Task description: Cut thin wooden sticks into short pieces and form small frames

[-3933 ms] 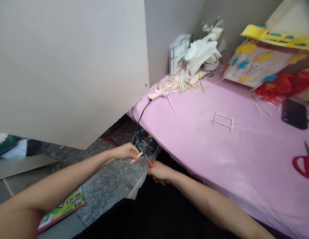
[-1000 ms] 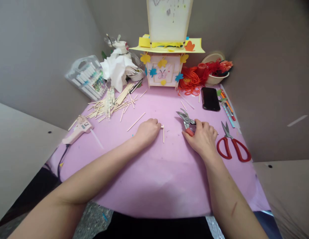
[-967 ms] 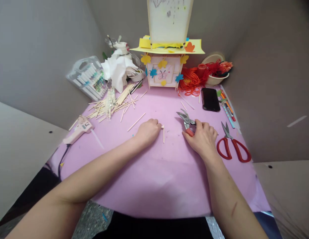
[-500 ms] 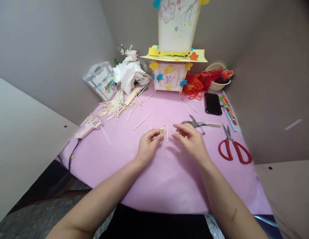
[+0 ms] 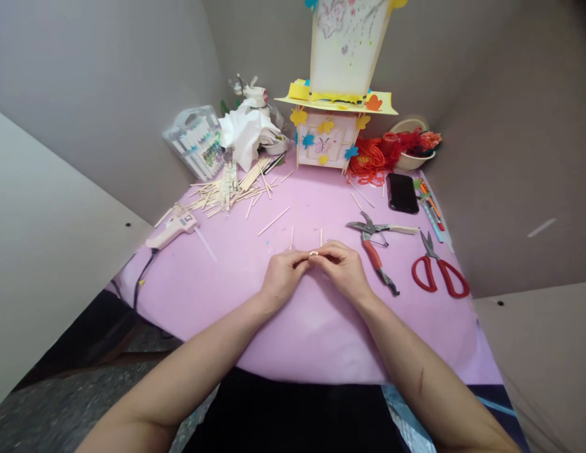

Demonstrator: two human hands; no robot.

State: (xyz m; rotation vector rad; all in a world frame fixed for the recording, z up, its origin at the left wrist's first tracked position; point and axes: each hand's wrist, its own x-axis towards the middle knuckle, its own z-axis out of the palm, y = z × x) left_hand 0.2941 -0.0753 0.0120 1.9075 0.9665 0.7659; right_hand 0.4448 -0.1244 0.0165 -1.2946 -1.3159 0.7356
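Note:
Between both hands is a small bundle of short wooden sticks point(image 5: 313, 253), seen end-on just above the pink table cover point(image 5: 316, 352). My left hand point(image 5: 286, 274) pinches it from the left, fingers closed. From the right, my right hand point(image 5: 342, 267) closes thumb and fingers on the same bundle; its fingertips meet the left ones. Just beyond the hands lie two loose sticks, one stick point(image 5: 291, 237) behind the left fingers and another stick point(image 5: 321, 236) behind the right, each partly hidden.
Pruning shears point(image 5: 375, 251) lie open at right, beside red-handled scissors point(image 5: 439, 270) and a phone point(image 5: 402, 193). A glue gun point(image 5: 174, 229) with a cord rests at left, near piled sticks point(image 5: 231, 192). A paper-panelled lantern-like model point(image 5: 325, 138) stands at the back, by red cord point(image 5: 368, 162).
My right hand has moved left and joined my left hand at the stick bundle, uncovering the shears' red handle. The bundle has tipped so its ends face me. The view has shifted slightly.

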